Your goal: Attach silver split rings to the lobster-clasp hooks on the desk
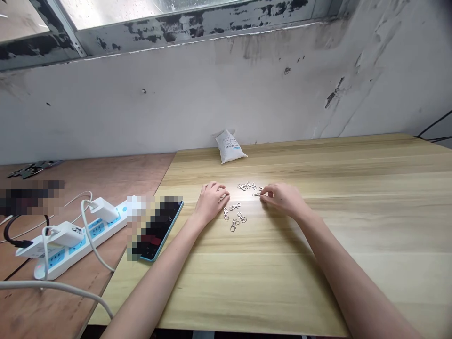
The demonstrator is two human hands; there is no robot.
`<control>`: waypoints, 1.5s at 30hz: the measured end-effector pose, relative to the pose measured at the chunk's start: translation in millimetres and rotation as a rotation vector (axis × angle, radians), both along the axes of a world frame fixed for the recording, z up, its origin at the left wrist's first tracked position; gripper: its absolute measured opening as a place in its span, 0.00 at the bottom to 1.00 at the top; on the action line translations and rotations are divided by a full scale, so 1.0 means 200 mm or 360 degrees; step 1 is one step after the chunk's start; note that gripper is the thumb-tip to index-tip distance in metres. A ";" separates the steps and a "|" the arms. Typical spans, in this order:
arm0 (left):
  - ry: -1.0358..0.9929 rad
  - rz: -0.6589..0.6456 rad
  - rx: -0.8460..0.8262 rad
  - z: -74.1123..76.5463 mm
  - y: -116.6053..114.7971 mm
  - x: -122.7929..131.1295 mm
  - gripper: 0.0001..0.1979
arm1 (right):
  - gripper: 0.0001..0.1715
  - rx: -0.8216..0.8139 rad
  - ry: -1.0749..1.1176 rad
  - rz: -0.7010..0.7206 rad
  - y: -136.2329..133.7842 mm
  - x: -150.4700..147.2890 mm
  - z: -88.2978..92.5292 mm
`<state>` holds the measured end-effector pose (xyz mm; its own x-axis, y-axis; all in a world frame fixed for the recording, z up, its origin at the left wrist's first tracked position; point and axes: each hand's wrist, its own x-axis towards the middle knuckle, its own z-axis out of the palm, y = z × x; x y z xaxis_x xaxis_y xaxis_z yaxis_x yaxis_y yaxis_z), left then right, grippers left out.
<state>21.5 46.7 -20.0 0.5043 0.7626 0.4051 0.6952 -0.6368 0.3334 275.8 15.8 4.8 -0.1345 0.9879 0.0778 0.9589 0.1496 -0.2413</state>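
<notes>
Head view: the left hand (212, 202) is curled, fingertips down beside a loose group of metal swivel clasps (234, 214) on the wooden table (353, 160); whether it grips one cannot be told. The right hand (282, 198) pinches a small clasp (256, 194) between thumb and fingertips, a hold apparently suited to so small a part. The clasps lie between the hands, seemingly within reach of both. A white sachet (230, 147) leans against the wall (176, 103). A smartphone (158, 230) lies near the table's left edge, beside a power strip (70, 238) on a plywood board (106, 174).
</notes>
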 end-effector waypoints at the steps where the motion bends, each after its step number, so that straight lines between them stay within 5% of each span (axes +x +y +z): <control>1: -0.0011 -0.0015 0.0001 0.00 0.02 0.01 0.07 | 0.11 0.0010 -0.0008 0.0012 0.00 -0.01 0.00; 14: 0.0030 0.0017 -0.0245 0.05 0.12 0.01 0.07 | 0.14 0.0131 -0.0088 0.0095 0.00 -0.11 -0.04; 25: 0.0031 -0.0072 -0.0922 0.17 0.32 0.06 0.05 | 0.12 0.0076 0.0009 0.0084 0.00 -0.11 -0.04; 31: -0.0291 -0.0058 -0.0885 0.18 0.19 0.07 0.10 | 0.04 -0.0080 0.0200 0.0000 -0.01 -0.11 -0.04; 36: -0.0918 -0.0145 -0.0981 0.20 0.04 0.00 0.13 | 0.04 -0.0077 0.0184 -0.0011 -0.02 -0.11 -0.03; 45: -0.0939 0.0051 -0.0977 0.15 -0.12 -0.05 0.11 | 0.08 0.0013 -0.0159 0.0002 -0.04 -0.16 -0.01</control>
